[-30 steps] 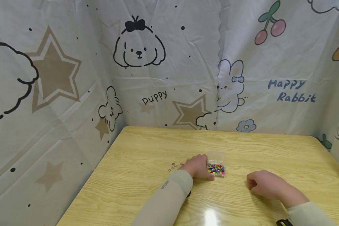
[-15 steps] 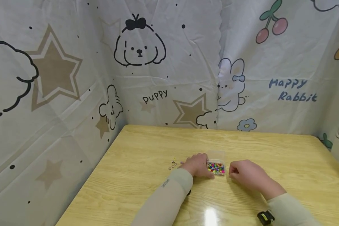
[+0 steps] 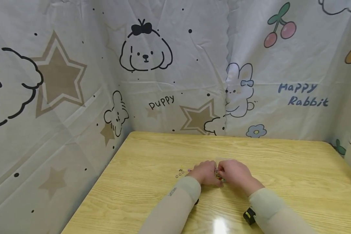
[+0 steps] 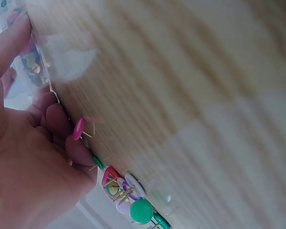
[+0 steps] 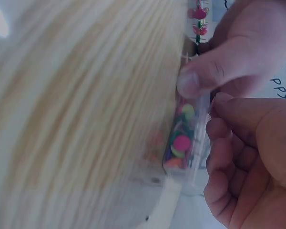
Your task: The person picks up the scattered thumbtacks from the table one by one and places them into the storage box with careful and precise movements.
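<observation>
A clear plastic box of colourful thumbtacks (image 5: 181, 143) stands on the table with its lid raised. My left hand (image 3: 205, 173) grips its left end, the thumb pressed along the near side in the right wrist view. My right hand (image 3: 235, 172) is over the box opening, its fingers curled and the tips of thumb and forefinger (image 5: 223, 101) close together. No thing shows between those tips. In the head view both hands hide most of the box. Several loose thumbtacks (image 4: 141, 211) lie beside my left hand, one pink thumbtack (image 4: 79, 129) close to its fingers.
Left of my left hand, several small ring-like items (image 3: 179, 174) lie on the wooden table (image 3: 128, 195). A patterned cloth (image 3: 161, 78) hangs behind the table and along its left side. A black wrist device (image 3: 249, 215) sits below the right sleeve.
My right hand has moved left from the bare tabletop to the thumbtack box, its fingers curled throughout. The left hand keeps its place on the box.
</observation>
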`<state>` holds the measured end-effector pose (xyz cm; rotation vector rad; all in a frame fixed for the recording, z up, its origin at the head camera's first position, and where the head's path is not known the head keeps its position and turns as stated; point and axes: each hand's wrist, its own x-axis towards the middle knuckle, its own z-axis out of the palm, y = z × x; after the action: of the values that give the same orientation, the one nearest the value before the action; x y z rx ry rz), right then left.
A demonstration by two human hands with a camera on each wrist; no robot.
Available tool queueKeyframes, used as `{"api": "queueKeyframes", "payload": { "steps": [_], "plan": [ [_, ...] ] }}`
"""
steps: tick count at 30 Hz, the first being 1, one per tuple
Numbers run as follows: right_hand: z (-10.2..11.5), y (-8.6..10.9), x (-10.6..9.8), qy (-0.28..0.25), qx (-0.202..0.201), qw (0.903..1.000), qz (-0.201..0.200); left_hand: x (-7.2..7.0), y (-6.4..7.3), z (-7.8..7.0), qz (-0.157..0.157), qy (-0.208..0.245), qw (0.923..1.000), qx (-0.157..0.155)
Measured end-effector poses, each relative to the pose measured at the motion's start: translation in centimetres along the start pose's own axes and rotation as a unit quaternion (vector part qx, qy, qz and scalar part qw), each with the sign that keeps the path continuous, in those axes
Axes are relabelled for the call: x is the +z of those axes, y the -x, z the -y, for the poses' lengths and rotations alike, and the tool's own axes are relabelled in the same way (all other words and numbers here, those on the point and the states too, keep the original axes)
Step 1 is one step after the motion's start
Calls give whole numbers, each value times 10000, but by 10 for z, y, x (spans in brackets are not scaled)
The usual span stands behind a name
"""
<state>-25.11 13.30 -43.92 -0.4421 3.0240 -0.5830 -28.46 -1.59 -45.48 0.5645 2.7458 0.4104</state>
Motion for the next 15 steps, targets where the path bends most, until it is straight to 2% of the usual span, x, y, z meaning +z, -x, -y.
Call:
{"api": "queueKeyframes", "payload": {
  "steps": [5,8,15],
  "plan": [
    [1,-5,5,-32,40,10000,40,-1,1,-1,7,130,9999,81],
    [-4,-2,4,-29,3,10000,13,-2,2,-2,74,74,9999,-35],
    [-34,13,-14,-549,-161,9977,352,-3,0,-1,162,-58,9998,-101]
  ]
}}
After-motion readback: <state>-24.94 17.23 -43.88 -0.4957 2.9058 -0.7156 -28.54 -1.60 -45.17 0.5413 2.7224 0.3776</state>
